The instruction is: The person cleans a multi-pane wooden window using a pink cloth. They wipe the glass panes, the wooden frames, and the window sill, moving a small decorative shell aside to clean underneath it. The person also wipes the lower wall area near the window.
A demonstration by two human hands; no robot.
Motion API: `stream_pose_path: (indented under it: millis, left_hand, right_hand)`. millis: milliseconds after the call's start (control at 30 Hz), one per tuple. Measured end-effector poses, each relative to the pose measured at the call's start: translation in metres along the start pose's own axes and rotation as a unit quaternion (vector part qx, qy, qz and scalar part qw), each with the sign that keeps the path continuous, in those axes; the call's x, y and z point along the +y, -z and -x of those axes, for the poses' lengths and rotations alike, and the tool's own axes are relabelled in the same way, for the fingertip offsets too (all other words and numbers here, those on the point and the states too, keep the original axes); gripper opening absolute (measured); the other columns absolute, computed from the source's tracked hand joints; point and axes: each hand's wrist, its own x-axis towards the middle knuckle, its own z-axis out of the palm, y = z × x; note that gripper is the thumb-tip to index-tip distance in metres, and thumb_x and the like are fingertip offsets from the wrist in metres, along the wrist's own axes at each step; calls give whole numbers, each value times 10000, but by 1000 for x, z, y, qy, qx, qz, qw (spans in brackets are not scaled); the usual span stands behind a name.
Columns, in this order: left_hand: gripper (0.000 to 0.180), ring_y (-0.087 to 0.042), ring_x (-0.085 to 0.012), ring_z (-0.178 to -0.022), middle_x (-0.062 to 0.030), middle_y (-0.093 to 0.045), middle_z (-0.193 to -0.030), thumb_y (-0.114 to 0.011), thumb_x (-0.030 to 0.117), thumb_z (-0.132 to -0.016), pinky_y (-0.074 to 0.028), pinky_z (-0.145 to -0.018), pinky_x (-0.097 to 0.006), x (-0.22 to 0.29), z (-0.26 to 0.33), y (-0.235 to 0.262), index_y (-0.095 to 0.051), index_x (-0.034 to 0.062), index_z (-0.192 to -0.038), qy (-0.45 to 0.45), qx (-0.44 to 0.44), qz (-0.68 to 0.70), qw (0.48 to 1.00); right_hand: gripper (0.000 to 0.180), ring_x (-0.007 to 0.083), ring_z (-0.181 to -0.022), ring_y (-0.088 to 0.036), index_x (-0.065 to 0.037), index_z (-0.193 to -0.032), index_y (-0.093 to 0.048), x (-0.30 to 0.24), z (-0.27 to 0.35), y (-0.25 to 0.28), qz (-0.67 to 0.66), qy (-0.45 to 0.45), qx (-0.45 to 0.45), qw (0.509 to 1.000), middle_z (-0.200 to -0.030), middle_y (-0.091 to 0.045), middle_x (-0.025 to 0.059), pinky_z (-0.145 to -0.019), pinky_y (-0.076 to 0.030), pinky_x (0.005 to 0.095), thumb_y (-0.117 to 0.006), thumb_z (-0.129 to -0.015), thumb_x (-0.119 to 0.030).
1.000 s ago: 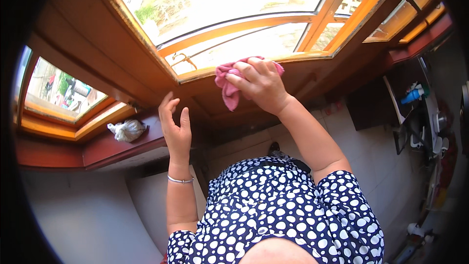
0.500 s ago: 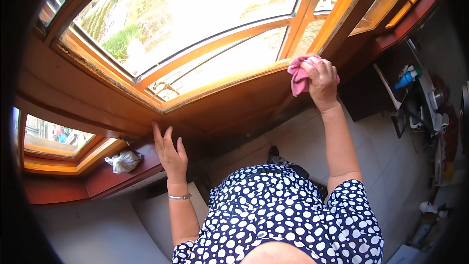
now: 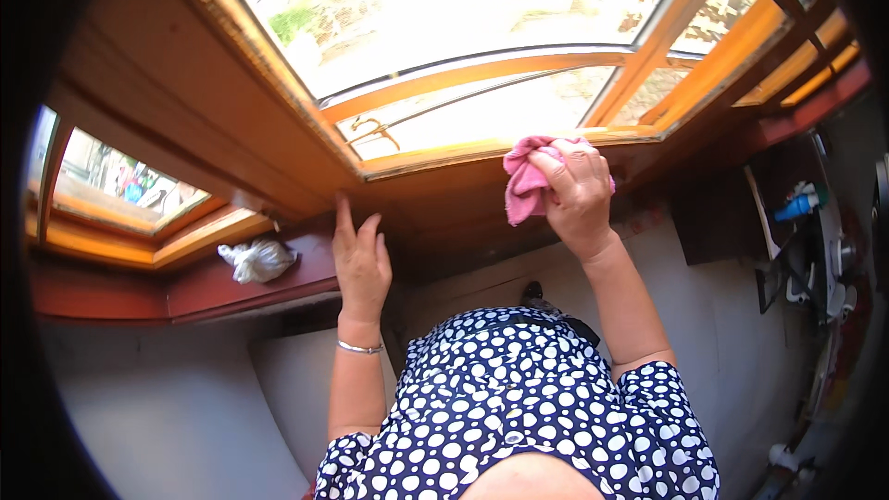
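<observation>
A crumpled pink cloth (image 3: 530, 187) is bunched in my right hand (image 3: 581, 196), its fingers curled round it. Hand and cloth are at the wooden panel (image 3: 444, 202), just below the lower rail of the window frame (image 3: 444, 159); the palm side is hidden. My left hand (image 3: 361, 264) holds nothing. Its fingers are apart and point up, with the tips at the wood under the frame's left corner. A silver bangle (image 3: 359, 347) circles the left wrist.
A tied whitish plastic bag (image 3: 259, 260) sits on the dark red ledge (image 3: 208, 292) at left. Beside it is a smaller window (image 3: 125, 181). At right, a blue bottle (image 3: 798, 204) stands among several items by a dark cabinet (image 3: 713, 222). Pale floor tiles lie below.
The view has shifted, moving the window rightward in the picture. My right hand has slid left along the lower rail with the pink cloth. My left hand stays near the frame's left corner.
</observation>
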Motion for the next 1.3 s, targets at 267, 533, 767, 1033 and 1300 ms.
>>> stream_pose_path:
  millis: [267,533,767,1033,1300]
  left_hand:
    - [313,-365,-440,-1436,-262,-291,-1598,-594,-49,-883,-379,-1139,-459,-10,5,-6,-648,24,-1182,-6,13,-15,1000]
    - [194,-479,-437,-1345,-265,-356,-1567,-626,-27,-881,-440,-1073,-463,-12,-1,-13,-662,7,-1069,-29,61,-18,998]
    - [218,-398,-458,-1397,-279,-340,-1568,-604,-33,-873,-367,-1134,-471,0,-3,-8,-658,6,-1080,-18,57,-28,998]
    - [308,-435,-405,-1367,-232,-427,-1506,-602,6,-919,-347,-1140,-478,42,-12,-19,-598,-2,-1226,-37,125,-14,991]
    - [322,-456,-391,-1351,-219,-482,-1453,-609,-2,-915,-367,-1129,-473,129,-15,-44,-591,9,-1236,-92,76,-25,993]
  right_hand:
    - [218,262,-1000,-620,-105,-1035,-657,-92,-39,-56,-84,162,-32,983,-1042,-660,94,-866,-475,407,-642,-841,-203]
    - [281,249,-1059,-595,-138,-1097,-629,-96,-46,-67,-94,211,-37,972,-1104,-604,64,-900,-474,395,-649,-826,-207]
    - [224,270,-1043,-616,-149,-1058,-662,-9,6,-7,-27,25,-22,999,-1102,-644,88,-883,-475,429,-672,-835,-142]
    - [457,340,-990,-612,-108,-1163,-650,84,94,63,-68,-245,-21,967,-1045,-643,110,-877,-510,427,-702,-735,40]
    - [745,339,-1205,-590,-69,-1446,-418,183,112,87,-205,-310,-11,928,-1256,-585,194,-1022,-490,390,-747,-781,4]
